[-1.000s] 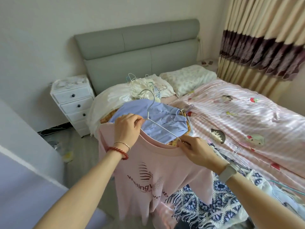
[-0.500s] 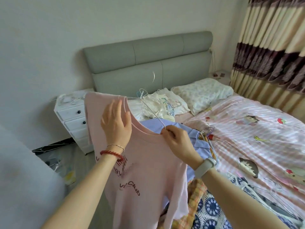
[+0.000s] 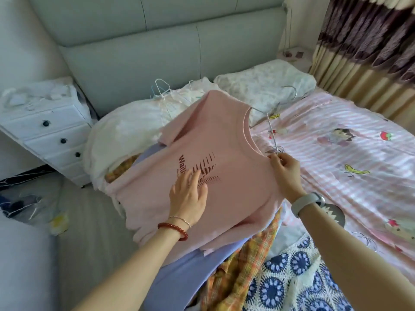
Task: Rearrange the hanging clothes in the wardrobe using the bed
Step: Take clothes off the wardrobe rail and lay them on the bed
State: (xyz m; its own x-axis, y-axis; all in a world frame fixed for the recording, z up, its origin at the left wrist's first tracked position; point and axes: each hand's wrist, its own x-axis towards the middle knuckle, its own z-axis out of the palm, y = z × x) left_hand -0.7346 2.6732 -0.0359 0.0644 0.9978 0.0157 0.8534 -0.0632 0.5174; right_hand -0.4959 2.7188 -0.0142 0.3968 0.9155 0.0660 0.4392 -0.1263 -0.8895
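Pink T-shirt point(image 3: 226, 158) lies spread face up on top of the clothes pile at the near edge of the bed point(image 3: 350, 158), printed front showing, neckline toward the pillows. Left hand point(image 3: 188, 196) rests flat on the print with fingers straight and relaxed, holding nothing. Right hand point(image 3: 284, 167) pinches the shirt's shoulder seam beside the collar, where a wire hanger point(image 3: 270, 124) emerges from the neck opening, its hook lying toward the floral pillow point(image 3: 265, 83). Beneath the shirt lie a lilac garment point(image 3: 179, 279), an orange plaid garment point(image 3: 251, 261) and a blue-patterned garment point(image 3: 289, 279). White bedside drawers point(image 3: 45, 126) stand beside the grey headboard point(image 3: 157, 48).
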